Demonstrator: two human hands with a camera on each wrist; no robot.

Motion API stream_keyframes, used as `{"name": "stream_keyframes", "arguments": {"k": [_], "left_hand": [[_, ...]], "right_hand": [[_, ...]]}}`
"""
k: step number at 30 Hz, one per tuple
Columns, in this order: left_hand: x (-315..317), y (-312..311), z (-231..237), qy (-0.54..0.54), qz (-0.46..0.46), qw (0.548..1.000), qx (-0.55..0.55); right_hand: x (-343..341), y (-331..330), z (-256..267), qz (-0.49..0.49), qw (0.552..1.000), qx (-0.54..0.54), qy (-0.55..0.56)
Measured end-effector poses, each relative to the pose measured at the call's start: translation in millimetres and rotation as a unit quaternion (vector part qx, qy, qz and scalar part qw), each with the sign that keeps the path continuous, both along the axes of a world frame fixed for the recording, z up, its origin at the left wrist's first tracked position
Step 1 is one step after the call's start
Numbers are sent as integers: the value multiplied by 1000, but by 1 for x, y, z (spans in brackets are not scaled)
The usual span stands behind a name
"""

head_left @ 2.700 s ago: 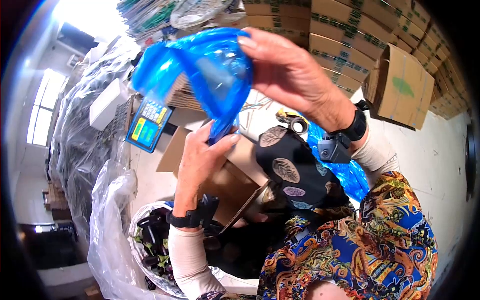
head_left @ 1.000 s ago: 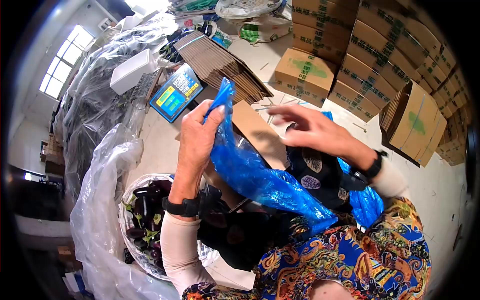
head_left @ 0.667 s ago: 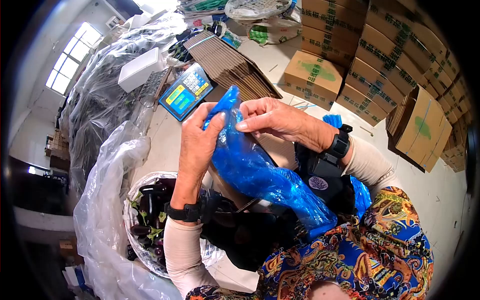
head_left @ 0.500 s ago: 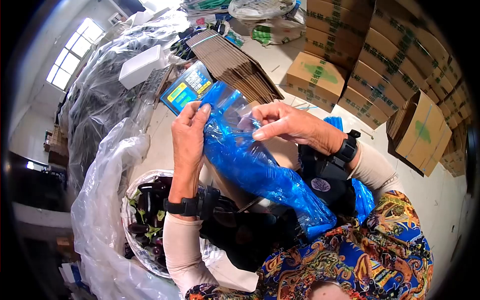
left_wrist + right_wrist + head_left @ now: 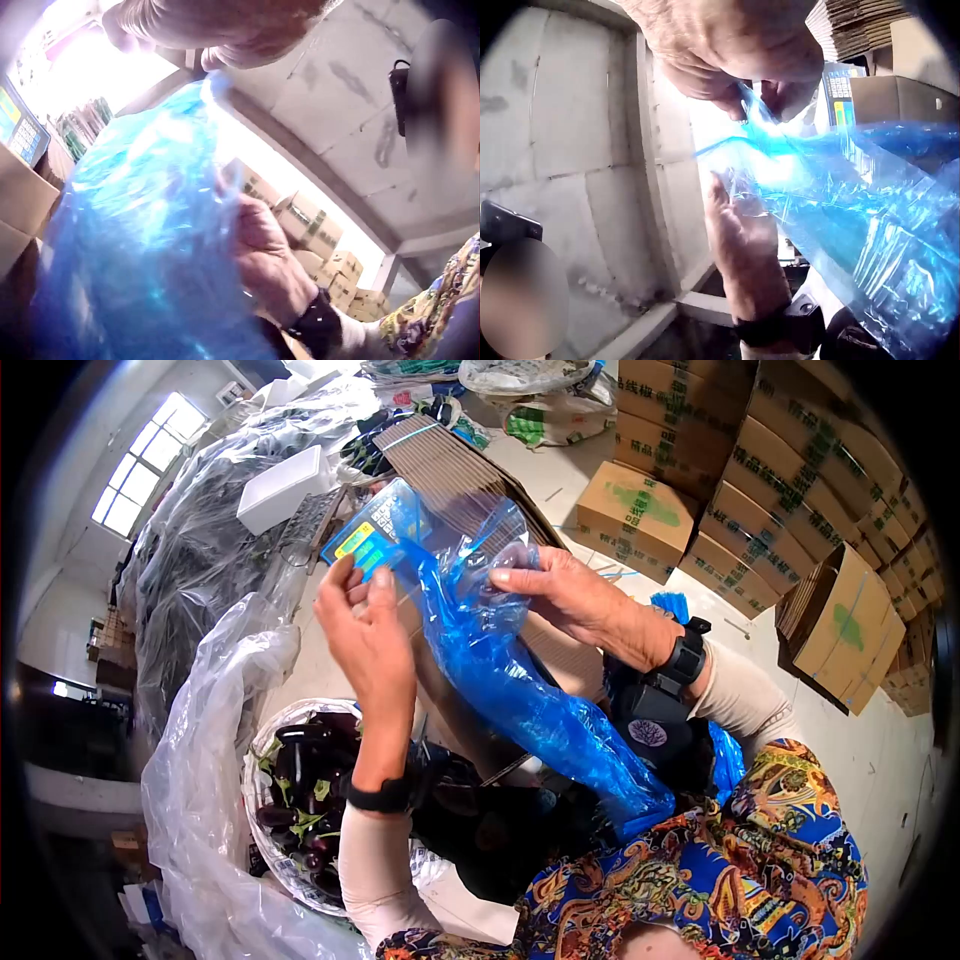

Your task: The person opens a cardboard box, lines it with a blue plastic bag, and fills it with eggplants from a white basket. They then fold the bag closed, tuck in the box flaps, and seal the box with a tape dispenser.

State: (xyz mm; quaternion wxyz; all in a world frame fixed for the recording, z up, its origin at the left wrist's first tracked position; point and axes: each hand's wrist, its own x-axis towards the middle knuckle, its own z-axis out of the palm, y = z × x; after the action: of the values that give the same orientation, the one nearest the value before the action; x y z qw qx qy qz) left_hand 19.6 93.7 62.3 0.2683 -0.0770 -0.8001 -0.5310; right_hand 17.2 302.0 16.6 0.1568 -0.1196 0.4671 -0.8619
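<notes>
A thin blue plastic bag (image 5: 500, 660) hangs crumpled from the right hand (image 5: 595, 608), whose thumb and fingers pinch its upper part. Its lower end lies by the patterned clothing. To the left of the bag, the left hand (image 5: 368, 642) is raised with its fingers loosely bent and nothing visible between them. In the left wrist view the bag (image 5: 150, 217) spreads broadly, with the right hand (image 5: 266, 259) behind its edge. The right wrist view shows the bag (image 5: 885, 217) pinched at the top, and the left hand (image 5: 742, 240) beside it.
A basket (image 5: 262, 820) of eggplants stands at lower left beside clear plastic sheeting (image 5: 205, 730). Behind the hands are a scale display (image 5: 372, 538), flattened cardboard (image 5: 440, 460) and a white box (image 5: 285, 490). Stacked cartons (image 5: 790, 480) fill the right back; another blue bundle (image 5: 727, 760) lies right.
The left hand has let go of the bag and moved left and down. The right hand still pinches the bag, whose top has shifted right. Earlier, the bag was held higher and spread wide.
</notes>
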Motion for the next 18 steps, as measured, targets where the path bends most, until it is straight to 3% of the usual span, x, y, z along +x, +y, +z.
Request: {"name": "stream_keyframes", "arguments": {"k": [5,8,11,12,15,16,18], "left_hand": [[35,16,-1,-134,-50,983,115],[30,27,-20,-190,-173,931,259],[25,11,-27,-259,-194,891,317],[20,3,-37,-255,-154,899,321],[4,-40,-42,-279,-164,892,316],[-2,-44,-36,-302,-101,829,460],[-10,-86,-42,-326,-164,825,431]], "right_hand": [[1,-7,-6,-15,997,-48,-53],[14,-11,13,-10,996,-58,-61],[14,-3,22,18,996,-80,-45],[9,1,17,34,992,-114,-27],[-14,31,3,-23,982,-182,-36],[-23,51,-3,-20,984,-172,-46],[-39,82,-14,-57,985,-148,-65]]}}
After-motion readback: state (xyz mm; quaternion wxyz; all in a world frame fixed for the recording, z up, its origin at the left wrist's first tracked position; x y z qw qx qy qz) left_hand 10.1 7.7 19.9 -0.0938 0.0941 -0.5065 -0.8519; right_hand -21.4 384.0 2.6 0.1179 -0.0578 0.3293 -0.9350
